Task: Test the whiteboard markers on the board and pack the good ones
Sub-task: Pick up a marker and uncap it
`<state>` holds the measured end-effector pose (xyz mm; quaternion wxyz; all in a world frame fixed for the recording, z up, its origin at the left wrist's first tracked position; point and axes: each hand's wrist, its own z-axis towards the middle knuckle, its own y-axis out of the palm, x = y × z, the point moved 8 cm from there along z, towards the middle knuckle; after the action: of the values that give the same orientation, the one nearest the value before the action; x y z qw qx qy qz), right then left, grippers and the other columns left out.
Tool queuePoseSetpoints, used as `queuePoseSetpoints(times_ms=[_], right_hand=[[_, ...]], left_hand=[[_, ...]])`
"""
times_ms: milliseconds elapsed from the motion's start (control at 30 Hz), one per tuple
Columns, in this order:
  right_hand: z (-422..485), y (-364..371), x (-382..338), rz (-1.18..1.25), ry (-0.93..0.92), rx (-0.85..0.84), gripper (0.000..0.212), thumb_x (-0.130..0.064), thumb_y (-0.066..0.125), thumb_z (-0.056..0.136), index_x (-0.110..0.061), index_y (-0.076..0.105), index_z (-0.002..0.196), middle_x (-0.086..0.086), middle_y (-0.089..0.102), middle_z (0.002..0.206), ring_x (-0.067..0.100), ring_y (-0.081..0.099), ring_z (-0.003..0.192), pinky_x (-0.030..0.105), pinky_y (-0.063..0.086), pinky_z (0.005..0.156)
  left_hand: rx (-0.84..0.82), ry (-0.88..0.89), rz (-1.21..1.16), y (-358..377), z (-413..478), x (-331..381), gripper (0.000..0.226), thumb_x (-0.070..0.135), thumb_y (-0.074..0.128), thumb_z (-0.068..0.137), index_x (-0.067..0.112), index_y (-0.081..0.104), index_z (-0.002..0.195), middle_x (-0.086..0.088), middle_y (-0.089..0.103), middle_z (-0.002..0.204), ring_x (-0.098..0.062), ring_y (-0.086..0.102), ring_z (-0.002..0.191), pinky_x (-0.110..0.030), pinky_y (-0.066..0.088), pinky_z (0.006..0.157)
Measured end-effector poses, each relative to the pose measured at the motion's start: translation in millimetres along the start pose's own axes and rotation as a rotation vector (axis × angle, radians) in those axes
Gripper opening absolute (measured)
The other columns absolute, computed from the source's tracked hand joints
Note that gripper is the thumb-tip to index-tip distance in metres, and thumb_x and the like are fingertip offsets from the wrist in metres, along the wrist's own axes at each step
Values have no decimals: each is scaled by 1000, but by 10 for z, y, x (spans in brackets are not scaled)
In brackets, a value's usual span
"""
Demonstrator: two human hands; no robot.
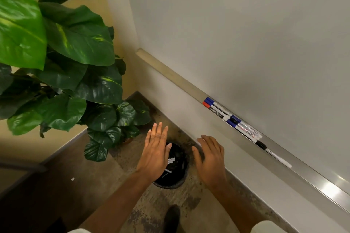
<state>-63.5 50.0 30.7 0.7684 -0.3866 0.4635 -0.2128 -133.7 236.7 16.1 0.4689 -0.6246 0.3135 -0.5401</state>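
Observation:
A white board (246,34) fills the upper right, with a metal tray (312,178) along its lower edge. On the tray lie several whiteboard markers (233,119) with blue, red and black caps, and one black-capped marker (274,154) lies apart to the right. Below on the floor stands a black bin (177,174) with a few markers inside. My left hand (156,151) hovers flat over the bin with straight fingers, holding nothing. My right hand (210,157) is spread beside it, also holding nothing.
A large potted plant (62,58) with broad green leaves fills the left side and the corner. My dark shoe (171,217) stands on the worn floor (106,172) below the bin. A wall strip runs under the tray.

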Motion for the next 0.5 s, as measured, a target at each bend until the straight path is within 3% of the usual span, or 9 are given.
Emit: queuePoseSetpoints(times_ms=[367,500], right_hand=[[-120,-1107,351,-116,60,159,51,-50,48,99,-15,58,134,6,51,148,24,39,142,43,28,117],[-237,-1506,571,-171,119,180,58,-53,45,99,-18,45,146,3,39,157,22,27,149,44,22,122]], left_hand=[[4,204,9,-122,150,1346,67,49,28,110,19,-1,163,-2,-15,170,-14,-21,155,-36,-12,127],[6,299,16,-95,195,1899,69,48,32,110,18,0,163,-3,-14,170,-13,-23,154,-30,-19,123]])
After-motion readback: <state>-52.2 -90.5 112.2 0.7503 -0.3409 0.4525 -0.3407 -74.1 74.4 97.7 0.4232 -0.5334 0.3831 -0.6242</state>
